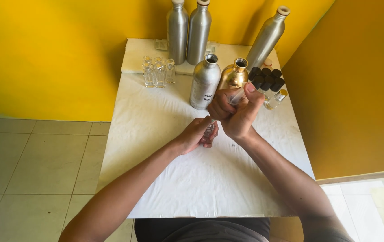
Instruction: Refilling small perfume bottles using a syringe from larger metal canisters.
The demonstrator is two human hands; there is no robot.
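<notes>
White tabletop (165,134) | left hand (196,136) grips small glass vial (209,130) | right hand (239,112) grips clear syringe (236,96)

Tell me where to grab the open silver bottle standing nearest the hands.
Take the open silver bottle around its straight cylindrical body, below the shoulder, coming in from its left side. It stands upright, the gold bottle crowds its right, and the right hand sits just in front of it.

Left hand (196,136) wraps the small clear glass vial (209,130), so I see only a sliver. Right hand (239,112) hides most of the clear plastic syringe (236,96); I can't tell its fill. Two tall silver aluminium bottles (187,31) are clipped at the top edge. Both elbows are out of shot.
</notes>
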